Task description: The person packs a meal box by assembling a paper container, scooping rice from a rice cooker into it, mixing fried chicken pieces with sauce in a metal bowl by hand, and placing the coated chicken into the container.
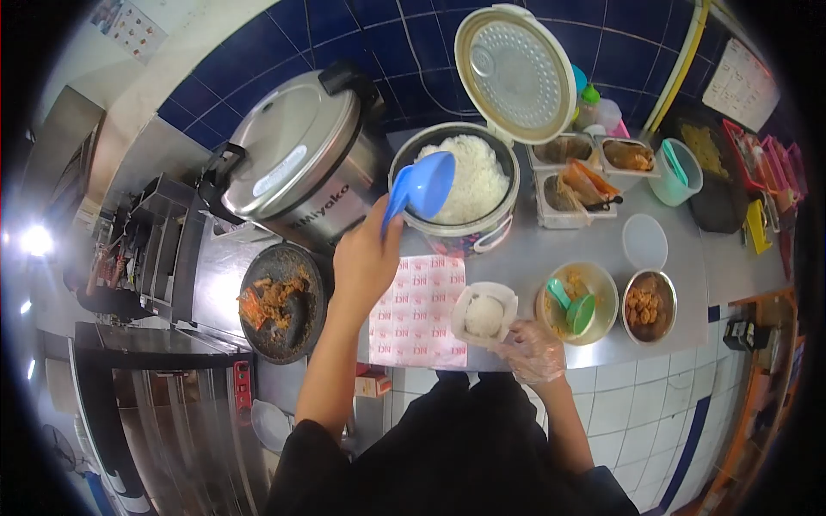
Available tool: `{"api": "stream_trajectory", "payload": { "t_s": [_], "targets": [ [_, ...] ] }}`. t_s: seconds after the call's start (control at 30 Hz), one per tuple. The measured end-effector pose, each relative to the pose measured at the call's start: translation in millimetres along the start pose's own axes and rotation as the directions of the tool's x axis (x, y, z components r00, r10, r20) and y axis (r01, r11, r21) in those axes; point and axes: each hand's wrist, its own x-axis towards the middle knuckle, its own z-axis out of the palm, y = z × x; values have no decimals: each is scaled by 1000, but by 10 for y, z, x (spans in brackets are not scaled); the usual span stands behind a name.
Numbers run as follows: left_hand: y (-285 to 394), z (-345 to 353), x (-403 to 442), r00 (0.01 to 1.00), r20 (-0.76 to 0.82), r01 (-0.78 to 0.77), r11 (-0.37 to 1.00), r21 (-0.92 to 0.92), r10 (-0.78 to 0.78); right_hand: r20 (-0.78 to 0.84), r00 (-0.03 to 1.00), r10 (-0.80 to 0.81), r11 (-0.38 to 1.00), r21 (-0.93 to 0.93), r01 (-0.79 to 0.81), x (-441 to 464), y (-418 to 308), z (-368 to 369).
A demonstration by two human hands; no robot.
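Note:
My left hand (366, 258) is closed round the handle of a blue plastic scoop (428, 185). The scoop is over the near left rim of an open rice cooker (407, 163), which is full of white rice (478, 181). My right hand (531, 351), in a clear plastic glove, grips the right side of a white paper food box (461, 322). A rounded portion of rice (483, 316) sits in that box. Beside the box lies a sheet of red-and-white printed wrapping paper (415, 314). The scoop's inside is only partly visible.
A large closed steel rice cooker (292, 146) stands at left, behind a stone mortar (314, 258) with orange-brown paste. To the right are a bowl (609, 297) with green scoops, a steel bowl (669, 334) of brown pieces, a translucent lid (644, 242) and food containers (564, 215).

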Motion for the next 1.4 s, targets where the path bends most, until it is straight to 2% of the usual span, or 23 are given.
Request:
{"api": "stream_trajectory", "payload": {
  "t_s": [0.07, 0.17, 0.27, 0.37, 0.4, 0.43, 0.47, 0.5, 0.57, 0.6, 0.67, 0.7, 0.77, 0.83, 0.9, 0.97, 1.07, 1.1, 1.2, 1.27, 1.3, 1.33, 1.4],
  "targets": [
    [89, 58, 365, 998, 57, -46, 982, 184, 36, -49, 963, 264, 956, 145, -255, 105, 115, 91],
    [224, 140, 678, 987, 162, -54, 950, 307, 4, -248, 928, 277, 938, 279, -205, 640, 36, 61],
    [208, 138, 661, 991, 127, -83, 964, 254, 52, -60, 985, 160, 983, 99, -153, 820, 0, -150],
    [26, 74, 415, 997, -13, -71, 997, -17, 71, 93, 980, -175, 981, -63, 181, 566, -151, -248],
    [-49, 61, 288, 995, -79, -71, 989, -127, 62, 197, 972, -129, 986, -82, 147, 424, -206, -210],
    [-96, 33, 141, 997, 1, 80, 960, -267, -82, 297, 951, -82, 988, -103, 118, 239, -293, -160],
    [-128, -12, -16, 973, 95, 231, 892, -389, -211, 390, 920, -36, 987, -129, 93, 88, -360, -122],
    [-160, -51, -178, 926, 202, 378, 786, -490, -319, 312, 949, -53, 983, -153, 105, -47, -359, -32],
    [-232, -22, -502, 862, 269, 495, 600, -628, -429, 146, 985, -96, 969, -212, 126, -262, -270, 226],
    [-272, 21, -670, 825, 308, 537, 489, -688, -473, 161, 987, -8, 957, -284, 54, -278, -267, 270],
    [-426, 170, -1043, 789, 303, 558, 414, -719, -535, 170, 973, 157, 901, -429, -71, -283, -279, 322],
    [-500, 242, -1227, 752, 343, 577, 311, -755, -563, 185, 962, 199, 864, -496, -83, -279, -292, 336],
    [-698, 397, -1593, 699, 385, 599, 201, -775, -602, 197, 941, 273, 777, -622, -96, -227, -312, 382],
    [-794, 423, -1849, 649, 420, 615, 113, -780, -635, 178, 963, 200, 910, -397, -116, -453, 234, 710],
    [-838, 410, -2008, 605, 449, 628, 47, -777, -658, 215, 960, 182, 954, -276, -119, -357, 264, 717],
    [-903, 398, -2112, 602, 427, 588, 12, -809, -675, 315, 926, 210, 953, -279, -122, -169, 184, 597],
    [-1054, 349, -2233, 612, 384, 544, 16, -839, -691, 358, 923, 138, 988, -116, -103, 91, 139, 458],
    [-1067, 286, -2234, 613, 370, 544, 33, -839, -698, 314, 937, 154, 920, 299, -252, 184, 37, 460],
    [-1241, 181, -2296, 651, 326, 501, 66, -863, -685, 462, 776, 429, 706, 364, -607, 861, -563, 63],
    [-1320, 129, -2335, 673, 291, 475, 96, -875, -680, 397, 800, 449, 417, 699, -581, 1300, -848, 48],
    [-1321, 111, -2335, 669, 274, 458, 93, -884, -691, 439, 786, 435, 224, 792, -567, 1511, -790, 96],
    [-1303, 86, -2341, 670, 272, 454, 92, -886, -691, 483, 774, 410, 17, 844, -536, 1695, -657, 212],
    [-1269, 20, -2359, 672, 262, 447, 98, -889, -693, 497, 838, 226, -225, 863, -452, 2003, -276, 566]
  ]
}}
